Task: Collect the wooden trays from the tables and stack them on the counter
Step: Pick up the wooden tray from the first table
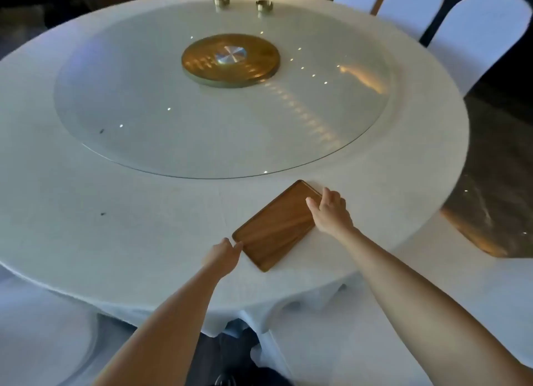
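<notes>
Fingers of both hands curl at opposite ends of the tray: left hand touches the near corner, right hand closes over the far end. Tray lies flat on the table, near its edge. Step: pickup. Next: secure both grips, lift level.

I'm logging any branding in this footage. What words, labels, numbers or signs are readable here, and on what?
None: no readable text in this view.
Wooden tray: plain wood grain, no label.
Gold disc at the centre of the glass turntable: only reflected light streaks, no lettering readable.
Two small metal holders at the far edge: too small to show any marking.
White tablecloth: unmarked.
</notes>
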`<state>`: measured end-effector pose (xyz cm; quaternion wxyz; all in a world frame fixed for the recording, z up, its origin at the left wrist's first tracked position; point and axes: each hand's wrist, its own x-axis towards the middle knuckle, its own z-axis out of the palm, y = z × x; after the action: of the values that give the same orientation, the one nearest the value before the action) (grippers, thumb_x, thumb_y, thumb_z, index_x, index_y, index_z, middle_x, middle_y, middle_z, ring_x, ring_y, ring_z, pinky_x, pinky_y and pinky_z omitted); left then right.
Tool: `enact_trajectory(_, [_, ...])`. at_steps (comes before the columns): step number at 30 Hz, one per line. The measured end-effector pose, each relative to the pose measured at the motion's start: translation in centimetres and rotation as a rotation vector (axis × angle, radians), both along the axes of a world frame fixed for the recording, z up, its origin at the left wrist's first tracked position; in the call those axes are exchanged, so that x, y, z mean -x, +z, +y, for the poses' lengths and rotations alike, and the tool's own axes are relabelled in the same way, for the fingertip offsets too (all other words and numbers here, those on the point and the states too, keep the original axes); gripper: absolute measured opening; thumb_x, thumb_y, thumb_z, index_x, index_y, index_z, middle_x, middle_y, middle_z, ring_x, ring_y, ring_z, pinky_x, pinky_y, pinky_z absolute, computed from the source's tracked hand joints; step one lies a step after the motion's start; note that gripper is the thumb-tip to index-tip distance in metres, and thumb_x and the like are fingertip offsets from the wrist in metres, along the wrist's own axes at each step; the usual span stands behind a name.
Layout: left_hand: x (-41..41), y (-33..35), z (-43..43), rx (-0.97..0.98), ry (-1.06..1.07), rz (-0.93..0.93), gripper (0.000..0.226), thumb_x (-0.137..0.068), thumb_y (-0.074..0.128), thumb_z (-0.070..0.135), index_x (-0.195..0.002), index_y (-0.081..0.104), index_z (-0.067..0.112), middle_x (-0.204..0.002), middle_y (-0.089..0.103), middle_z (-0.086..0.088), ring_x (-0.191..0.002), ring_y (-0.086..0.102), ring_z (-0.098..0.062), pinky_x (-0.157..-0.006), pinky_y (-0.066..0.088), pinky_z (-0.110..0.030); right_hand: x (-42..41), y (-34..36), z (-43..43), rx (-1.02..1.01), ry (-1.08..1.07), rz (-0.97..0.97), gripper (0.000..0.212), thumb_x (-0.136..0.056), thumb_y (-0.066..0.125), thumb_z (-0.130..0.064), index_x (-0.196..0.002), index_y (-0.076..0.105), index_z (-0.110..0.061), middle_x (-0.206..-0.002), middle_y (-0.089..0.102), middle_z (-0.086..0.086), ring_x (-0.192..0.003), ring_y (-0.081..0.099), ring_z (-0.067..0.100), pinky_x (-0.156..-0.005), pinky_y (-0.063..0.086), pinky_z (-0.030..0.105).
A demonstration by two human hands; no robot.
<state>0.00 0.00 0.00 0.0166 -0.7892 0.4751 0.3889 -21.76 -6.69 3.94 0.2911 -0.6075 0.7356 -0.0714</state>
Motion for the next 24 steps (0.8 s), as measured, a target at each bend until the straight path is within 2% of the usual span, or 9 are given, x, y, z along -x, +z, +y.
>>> enact_trajectory(3, [1.2, -0.7, -1.3, -0.048, 0.057, 0.020, 0.046, -0.094, 0.031, 0.041, -0.114, 0.052, 0.005, -0.091, 0.063, -0.011, -0.073, 0.064, -0.028, -0.083, 0.054, -0.035, 1.2, -1.5, -2.8, -0.019, -0.022, 0.049, 0.057, -0.098, 0.033, -0.041, -0.137, 0.030, 0.000, -0.141, 0.034, 0.021, -0.132, 0.031, 0.036, -0.104, 0.034, 0.045])
enact_trajectory(5, [1.7, -1.0, -1.8, -0.083, 0.076, 0.024, 0.043, -0.095, 0.029, 0.041, -0.109, 0.053, 0.008, -0.078, 0.061, -0.008, -0.065, 0.061, -0.025, -0.077, 0.054, -0.033, 1.7, -2.5, -4.4, -0.052, -0.014, 0.064, 0.056, -0.098, 0.031, -0.040, -0.134, 0.033, 0.002, -0.139, 0.036, 0.021, -0.129, 0.033, 0.036, -0.101, 0.036, 0.044])
enact_trajectory(7, [1.6, -1.8, -2.3, -0.097, 0.124, 0.038, 0.040, -0.096, 0.029, 0.042, -0.097, 0.050, 0.007, -0.064, 0.056, -0.003, -0.055, 0.057, -0.019, -0.061, 0.050, -0.029, 2.1, -3.7, -5.4, -0.074, -0.007, 0.065, 0.054, -0.098, 0.030, -0.040, -0.132, 0.035, 0.002, -0.137, 0.036, 0.021, -0.128, 0.035, 0.036, -0.100, 0.038, 0.044])
enact_trajectory(9, [1.7, -2.1, -2.7, -0.110, 0.170, 0.040, 0.040, -0.097, 0.030, 0.041, -0.084, 0.047, 0.007, -0.059, 0.053, -0.003, -0.048, 0.051, -0.015, -0.050, 0.042, -0.025, 2.5, -4.6, -6.2, -0.094, -0.007, 0.070, 0.053, -0.099, 0.030, -0.039, -0.130, 0.038, 0.003, -0.135, 0.038, 0.022, -0.126, 0.037, 0.038, -0.099, 0.039, 0.045])
enact_trajectory(11, [1.9, -2.3, -2.9, -0.103, 0.239, 0.088, 0.044, -0.097, 0.032, 0.038, -0.069, 0.046, 0.008, -0.057, 0.052, -0.004, -0.046, 0.048, -0.016, -0.046, 0.038, -0.024, 2.7, -5.3, -6.8, -0.106, -0.003, 0.085, 0.052, -0.099, 0.029, -0.038, -0.128, 0.040, 0.004, -0.134, 0.042, 0.024, -0.125, 0.038, 0.039, -0.099, 0.039, 0.044])
enact_trajectory(13, [2.1, -2.3, -3.0, -0.096, 0.325, 0.160, 0.045, -0.097, 0.035, 0.036, -0.062, 0.043, 0.009, -0.056, 0.051, -0.007, -0.046, 0.045, -0.018, -0.044, 0.034, -0.024, 2.7, -5.7, -7.1, -0.115, -0.001, 0.097, 0.054, -0.099, 0.029, -0.038, -0.128, 0.041, 0.006, -0.133, 0.045, 0.025, -0.125, 0.040, 0.040, -0.099, 0.039, 0.044])
enact_trajectory(16, [2.0, -2.1, -3.0, -0.091, 0.377, 0.210, 0.041, -0.097, 0.037, 0.035, -0.067, 0.043, 0.008, -0.055, 0.050, -0.008, -0.045, 0.044, -0.018, -0.042, 0.031, -0.023, 3.0, -6.3, -7.4, -0.147, 0.008, 0.111, 0.057, -0.099, 0.026, -0.040, -0.128, 0.043, 0.006, -0.132, 0.048, 0.025, -0.124, 0.044, 0.040, -0.099, 0.039, 0.042])
enact_trajectory(20, [0.8, -2.1, -2.6, -0.053, 0.379, 0.214, 0.032, -0.097, 0.036, 0.036, -0.095, 0.042, 0.005, -0.060, 0.051, -0.007, -0.048, 0.047, -0.018, -0.043, 0.034, -0.023, 2.7, -6.6, -7.3, -0.159, 0.046, 0.136, 0.056, -0.100, 0.024, -0.040, -0.122, 0.051, 0.004, -0.126, 0.056, 0.024, -0.118, 0.051, 0.039, -0.095, 0.042, 0.040])
enact_trajectory(24, [-2.1, -1.7, -0.6, -0.001, 0.529, 0.256, 0.031, -0.096, 0.041, 0.037, -0.093, 0.040, 0.007, -0.066, 0.047, -0.005, -0.047, 0.045, -0.016, -0.040, 0.032, -0.022, 0.1, -6.6, -6.7, -0.132, 0.129, 0.062, 0.051, -0.100, 0.027, -0.038, -0.107, 0.058, 0.001, -0.118, 0.061, 0.023, -0.111, 0.056, 0.038, -0.087, 0.043, 0.038])
